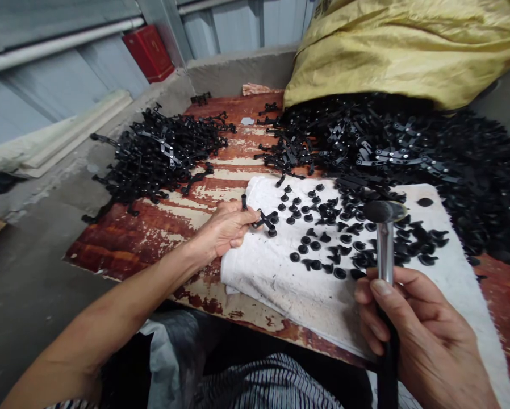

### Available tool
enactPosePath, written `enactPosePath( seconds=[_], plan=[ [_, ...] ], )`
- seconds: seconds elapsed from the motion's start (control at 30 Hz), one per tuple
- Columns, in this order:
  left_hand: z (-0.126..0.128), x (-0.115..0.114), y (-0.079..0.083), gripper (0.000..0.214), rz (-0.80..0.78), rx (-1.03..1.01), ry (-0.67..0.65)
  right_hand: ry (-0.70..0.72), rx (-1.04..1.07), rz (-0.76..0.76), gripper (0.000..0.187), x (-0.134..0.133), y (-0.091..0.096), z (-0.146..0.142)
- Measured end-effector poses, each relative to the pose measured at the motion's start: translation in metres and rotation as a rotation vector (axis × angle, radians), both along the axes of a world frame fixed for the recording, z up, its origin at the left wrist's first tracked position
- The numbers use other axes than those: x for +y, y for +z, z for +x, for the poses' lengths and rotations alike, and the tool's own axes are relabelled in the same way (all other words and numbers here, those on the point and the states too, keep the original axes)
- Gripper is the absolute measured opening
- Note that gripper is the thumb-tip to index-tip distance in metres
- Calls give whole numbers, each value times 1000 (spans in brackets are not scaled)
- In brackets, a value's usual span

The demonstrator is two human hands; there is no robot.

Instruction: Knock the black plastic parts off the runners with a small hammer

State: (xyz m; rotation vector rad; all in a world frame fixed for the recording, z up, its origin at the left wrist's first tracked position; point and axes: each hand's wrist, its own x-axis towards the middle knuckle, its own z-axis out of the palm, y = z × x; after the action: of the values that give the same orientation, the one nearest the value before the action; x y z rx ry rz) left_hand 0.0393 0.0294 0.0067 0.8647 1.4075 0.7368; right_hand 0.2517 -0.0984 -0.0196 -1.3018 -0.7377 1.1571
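Head view, right hand (pixel 425 329) gripping hammer (pixel 385 238)

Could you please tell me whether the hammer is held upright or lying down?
Upright: the right hand grips the hammer by its handle, head uppermost over the white cloth.

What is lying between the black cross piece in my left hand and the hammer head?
Loose small black studs lie scattered on the white cloth, between the cross piece and the hammer. The head view shows it.

The head of the hammer (pixel 385 244) is blurred, its handle hidden inside the right hand (pixel 425 341).
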Motion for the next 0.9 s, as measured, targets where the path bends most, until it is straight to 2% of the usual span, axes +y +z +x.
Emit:
enactPosePath(
  seconds=[0.13,0.2,0.27,0.4,0.5,0.57,0.7,0.83,0.9],
  plan=[
    [1,3,2,23,37,66,-25,19,-76,-5,28,-2,3,0],
    [1,6,5,22,62,91,-46,81,-224,-2,27,-3,8,2],
    [1,8,7,23,60,117,-56,156,-470,52,30,-2,12,6],
    [2,7,10,26,39,167,-64,294,-937,375,41,14,13,12],
    [2,5,10,25,82,152,-83,401,-1133,549,49,32,13,10],
    [1,5,8,24,91,142,-91,412,-1176,603,54,39,15,6],
    [0,7,7,23,64,128,-82,316,-1228,686,61,44,20,0],
    [-1,5,7,21,88,115,-103,437,-1356,621,57,46,21,0],
    [-2,5,7,21,85,118,-99,408,-1297,630,58,45,21,0]
  ],
)
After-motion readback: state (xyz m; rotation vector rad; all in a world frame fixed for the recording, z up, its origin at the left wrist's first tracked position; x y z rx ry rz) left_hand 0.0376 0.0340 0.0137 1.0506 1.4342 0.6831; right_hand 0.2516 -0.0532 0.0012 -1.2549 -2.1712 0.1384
